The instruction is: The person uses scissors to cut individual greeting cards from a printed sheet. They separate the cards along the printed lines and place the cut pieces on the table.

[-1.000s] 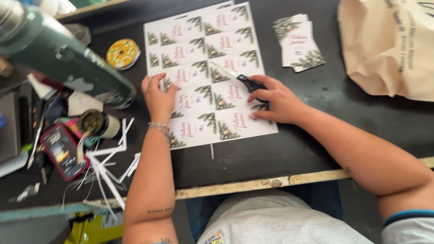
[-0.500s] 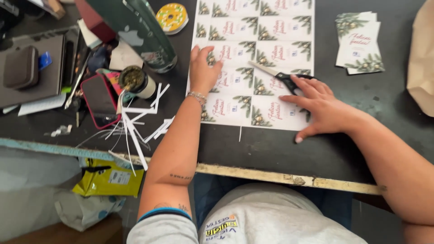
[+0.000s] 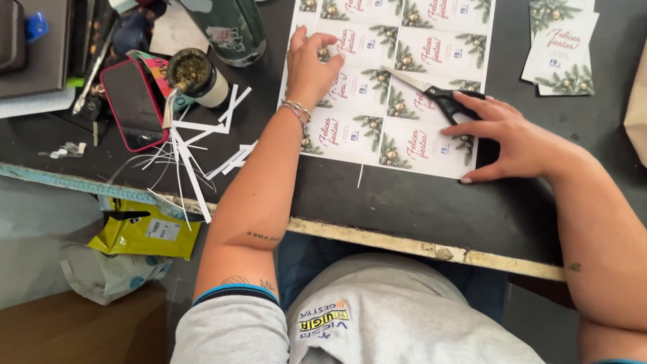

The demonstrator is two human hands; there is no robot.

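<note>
A printed sheet of greeting cards (image 3: pixel 391 94) with pine-branch pictures lies flat on the dark table (image 3: pixel 418 202). My left hand (image 3: pixel 311 67) rests palm down on the sheet's left side, fingers spread. My right hand (image 3: pixel 512 138) lies over the sheet's lower right corner, fingers on the black handles of a pair of scissors (image 3: pixel 431 93). The blades point up-left across the sheet. A small stack of cut cards (image 3: pixel 561 47) sits at the upper right.
Left of the sheet are white paper strips (image 3: pixel 195 145), a mate cup with metal straw (image 3: pixel 192 77), a phone in a red case (image 3: pixel 133 102) and a green thermos (image 3: pixel 226 27). A yellow packet (image 3: pixel 145 229) lies below the table's worn front edge (image 3: pixel 418 246).
The view has shifted down and left, so the sheet sits higher in frame. My right hand has closed in on the scissors' handles. My left hand stays on the sheet.
</note>
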